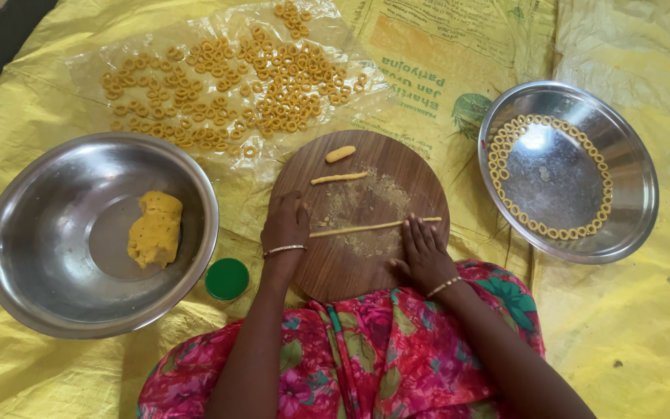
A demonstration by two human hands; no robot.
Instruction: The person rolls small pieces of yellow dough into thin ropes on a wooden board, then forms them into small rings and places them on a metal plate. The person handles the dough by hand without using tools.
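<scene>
My left hand (pixel 286 223) and right hand (pixel 423 250), both flat and open, press the thin dough rope (pixel 362 228) lying across the round wooden board (pixel 335 271); I judge even, light pressure keeps its thickness uniform.

You are wearing a bright pink cloth with big flowers on it. The flowers are showing in red, dark pink and purple, and green leaves are running all over the cloth. One large green and blue leaf shape is sitting near your right arm. Both of your arms are showing bare, with no sleeves on them. You are wearing 1 thin bangle at the wrist of your left hand (pixel 285 226), pale and shiny, and 1 thin bangle at the wrist of your right hand (pixel 425 252), looking much the same.
</scene>
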